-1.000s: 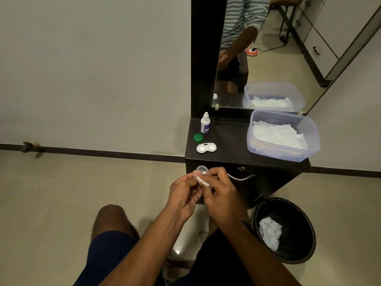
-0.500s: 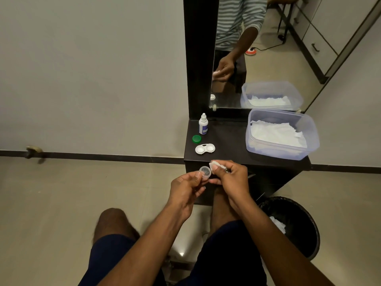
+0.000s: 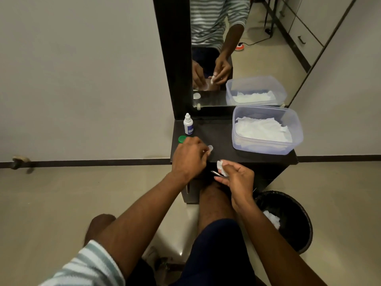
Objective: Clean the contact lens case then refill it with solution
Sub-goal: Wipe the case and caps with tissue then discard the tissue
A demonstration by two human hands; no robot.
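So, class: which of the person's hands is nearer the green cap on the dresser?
Left. The left hand is right beside the green cap, just below it; the right hand, gripping a tissue wad, is well off to its right.

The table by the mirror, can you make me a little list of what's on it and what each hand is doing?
table: dark top under a mirror
bottle: small white dropper bottle, upright near the back left
green cap: beside the bottle, partly behind the left hand
clear cap: at the left hand's fingertips, low over the table
left hand: holds the clear cap
right hand: grips a crumpled white tissue
box: clear plastic tub with white tissues, on the right
bin: black bin on the floor, tissue inside
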